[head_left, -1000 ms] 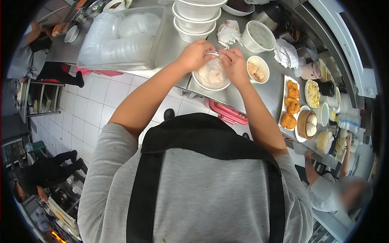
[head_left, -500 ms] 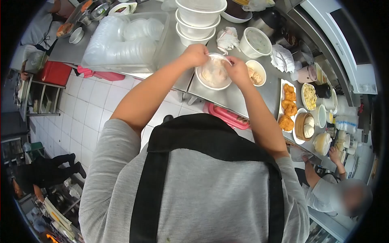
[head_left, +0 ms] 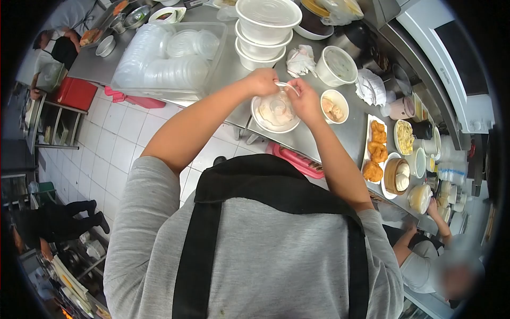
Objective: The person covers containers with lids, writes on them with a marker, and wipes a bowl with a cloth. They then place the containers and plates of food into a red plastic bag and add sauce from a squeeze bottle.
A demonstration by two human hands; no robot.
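Note:
My left hand and my right hand are both closed on the rim of a clear plastic lid, pinching its far side from left and right. The lid is tilted over a white round bowl, which sits near the counter's front edge. Pale food shows through the lid. Just right of my right hand stands an uncovered white tub with light-coloured chunks in it.
Stacked white lidded tubs rise behind my hands. A clear bin of plastic lids stands left. On the right are a plate of fried pieces and a bamboo steamer. A person works at the far right.
The lid's far rim has come up between my hands, so it is more steeply tilted. My right hand has turned in closer to my left. The view has shifted slightly.

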